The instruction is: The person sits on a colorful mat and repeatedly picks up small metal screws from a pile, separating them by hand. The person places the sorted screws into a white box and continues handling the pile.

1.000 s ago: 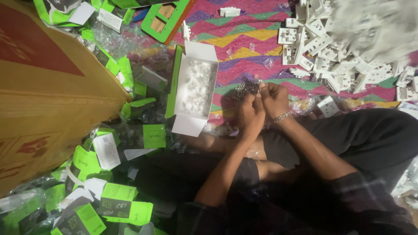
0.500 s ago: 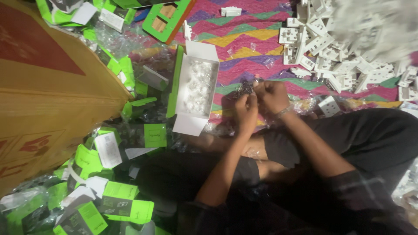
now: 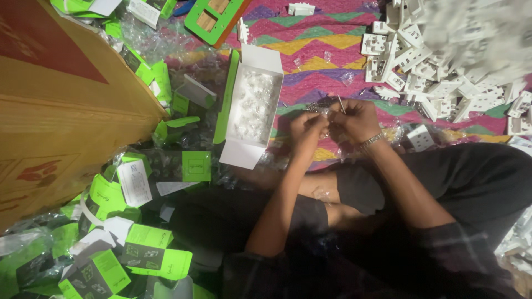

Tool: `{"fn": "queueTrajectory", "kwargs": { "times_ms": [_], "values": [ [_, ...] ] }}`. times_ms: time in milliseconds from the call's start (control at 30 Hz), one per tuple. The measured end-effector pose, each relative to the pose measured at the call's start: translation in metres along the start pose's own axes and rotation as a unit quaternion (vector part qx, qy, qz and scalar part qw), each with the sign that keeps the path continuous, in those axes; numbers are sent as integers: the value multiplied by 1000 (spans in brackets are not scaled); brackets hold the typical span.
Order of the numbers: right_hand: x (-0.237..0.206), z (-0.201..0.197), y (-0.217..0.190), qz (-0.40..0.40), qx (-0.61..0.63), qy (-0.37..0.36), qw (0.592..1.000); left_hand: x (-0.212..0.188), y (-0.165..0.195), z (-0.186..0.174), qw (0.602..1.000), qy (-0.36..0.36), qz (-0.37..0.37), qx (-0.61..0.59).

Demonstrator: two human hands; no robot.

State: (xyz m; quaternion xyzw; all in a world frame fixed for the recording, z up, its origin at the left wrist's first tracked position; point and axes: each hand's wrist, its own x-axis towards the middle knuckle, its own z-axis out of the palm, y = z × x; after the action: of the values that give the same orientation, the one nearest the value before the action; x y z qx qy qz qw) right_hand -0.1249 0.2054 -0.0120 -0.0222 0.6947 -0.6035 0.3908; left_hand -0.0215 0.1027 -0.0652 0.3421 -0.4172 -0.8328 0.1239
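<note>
My left hand (image 3: 306,128) and my right hand (image 3: 356,119) meet over the colourful zigzag mat (image 3: 310,47), just past my crossed legs. Together they pinch a small clear plastic packet (image 3: 326,115); a thin white strip sticks up from my right fingers. What is inside the packet is too small to tell. A metal bracelet (image 3: 370,141) circles my right wrist. Left of my hands lies an open white and green carton (image 3: 252,102) filled with small white parts in clear wrap.
A heap of white plastic socket parts (image 3: 443,61) fills the upper right. A large brown cardboard box (image 3: 61,111) stands at left. Green and white small cartons (image 3: 138,243) and clear wrappers litter the lower left. A green frame (image 3: 213,16) lies at top.
Both hands have stayed over the mat and shifted only slightly, working the small packet between the fingers. The open carton and the piles have not moved.
</note>
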Motion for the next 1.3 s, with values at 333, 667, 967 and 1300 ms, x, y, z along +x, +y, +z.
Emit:
{"fn": "queueTrajectory", "kwargs": {
  "times_ms": [333, 667, 967, 1300],
  "values": [
    [-15, 8, 6, -163, -204, -33, 965, -3, 2, 4, 989, 73, 38, 120],
    [-11, 10, 1, -100, -128, -23, 986, -7, 8, 2, 975, 70, 104, 185],
    [-13, 6, -4, -133, -272, -40, 952, -7, 5, 0, 978, 4, 79, 194],
    [-9, -2, -5, -83, -202, -109, 970, -6, 6, -6, 985, -16, 49, 164]
  ]
}}
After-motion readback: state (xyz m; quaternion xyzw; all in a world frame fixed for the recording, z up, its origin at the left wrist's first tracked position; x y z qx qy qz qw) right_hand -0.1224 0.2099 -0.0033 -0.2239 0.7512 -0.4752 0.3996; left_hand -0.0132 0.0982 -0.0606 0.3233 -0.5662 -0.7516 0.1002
